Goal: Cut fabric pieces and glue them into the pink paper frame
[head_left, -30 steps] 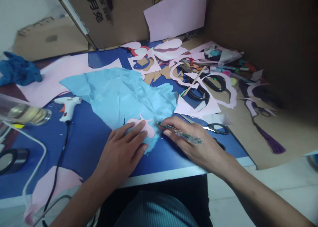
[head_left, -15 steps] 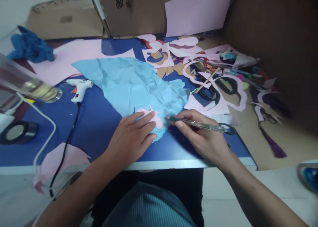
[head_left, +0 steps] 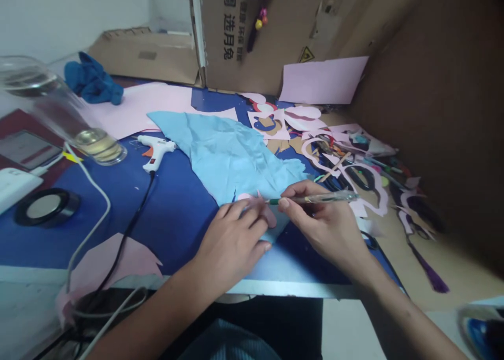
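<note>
1. Left hand point(head_left: 232, 244): The grip is standing open, with the fingers pressing the pink paper cut-out point(head_left: 268, 216) down against the crumpled light-blue paper point(head_left: 224, 160). It is not closing on anything.
2. Right hand point(head_left: 323, 218): The grip is closing on a clear-barrelled pen point(head_left: 315, 198) between thumb and fingers. The green tip is pointing at the cut-out and lying just beside it.
3. Position: The cut-out is resting at the lower tip of the crumpled light-blue paper, above the blue-topped bench point(head_left: 173, 229).
4. Risks: The creases are lifting the paper, so the cut-out could be slipping under light finger pressure, and a pen line would then wander. Heavy pen pressure could be tearing the ragged paper edge. A knocked glass tumbler point(head_left: 98, 147) could be wetting the paper.
5. Count, relative to the crumpled light-blue paper: To its left, one hot glue gun point(head_left: 155, 150), one glass tumbler and one tape roll point(head_left: 47, 207) are standing. To its right, at least one pair of black-handled scissors point(head_left: 358, 179) is lying among pink paper offcuts point(head_left: 366, 192), which are overlapping too much to count.
</note>
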`<state>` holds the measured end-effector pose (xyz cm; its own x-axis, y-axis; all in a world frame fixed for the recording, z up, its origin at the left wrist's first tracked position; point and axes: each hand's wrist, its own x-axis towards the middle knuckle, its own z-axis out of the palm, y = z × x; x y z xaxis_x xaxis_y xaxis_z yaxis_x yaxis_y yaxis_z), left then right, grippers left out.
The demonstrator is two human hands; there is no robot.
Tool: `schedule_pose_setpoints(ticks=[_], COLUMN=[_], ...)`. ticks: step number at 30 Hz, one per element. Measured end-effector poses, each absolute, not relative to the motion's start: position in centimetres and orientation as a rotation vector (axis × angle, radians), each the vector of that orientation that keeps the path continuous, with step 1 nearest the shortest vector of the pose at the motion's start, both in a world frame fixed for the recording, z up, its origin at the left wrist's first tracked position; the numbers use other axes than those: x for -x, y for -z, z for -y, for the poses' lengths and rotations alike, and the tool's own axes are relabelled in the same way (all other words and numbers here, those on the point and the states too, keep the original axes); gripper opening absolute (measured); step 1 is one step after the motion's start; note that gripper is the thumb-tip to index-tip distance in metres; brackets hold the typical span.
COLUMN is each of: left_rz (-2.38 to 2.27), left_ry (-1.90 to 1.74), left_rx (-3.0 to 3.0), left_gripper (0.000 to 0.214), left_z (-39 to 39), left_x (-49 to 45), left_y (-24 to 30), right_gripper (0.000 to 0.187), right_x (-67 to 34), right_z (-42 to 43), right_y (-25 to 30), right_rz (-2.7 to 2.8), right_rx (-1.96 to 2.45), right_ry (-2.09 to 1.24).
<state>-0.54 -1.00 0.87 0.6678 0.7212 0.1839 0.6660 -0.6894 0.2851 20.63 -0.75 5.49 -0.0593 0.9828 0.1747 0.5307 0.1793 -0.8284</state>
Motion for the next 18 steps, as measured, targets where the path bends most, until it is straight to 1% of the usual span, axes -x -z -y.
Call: schedule_pose_setpoints(ticks=[2,4,5,9,15,18], left_rz=[-1.131,-1.134,-1.135,-1.137,-1.136,-1.139], left_ry=[-0.422,-0.434,-0.443,-0.485,-0.511,-0.522], left_rx=[-2.679,-2.674,-2.674,-2.678,-2.677,-2.681], left_gripper=[0.037,0.040,0.041,0.039,0.039,0.037], left_z=[1.0,1.1,1.1,1.1,1.1,1.1], left_x=[0.5,0.5,0.5,0.4,0.3,0.3], left_y=[-0.8,-0.7,-0.7,-0.5,0.0,0.1], right_gripper=[0.025,0.036,0.038,0.030,0.028,0.031], right_x=[-19.7,-18.8,-18.5,-17.4,-17.0,-17.0], right_z=[-0.9,-2.7,-3.5,-6.1,-7.7,-8.1], right_y=[-5.9,-6.1,-6.1,-5.7,-5.1,-4.7], right_rz=[1.763,1.850,1.872,1.945,2.036,2.037], right_rx=[1.435,1.441,1.448,1.420,1.395,1.358], right_ry=[-0.797,-0.846,-0.872,-0.952,-1.010,-1.036])
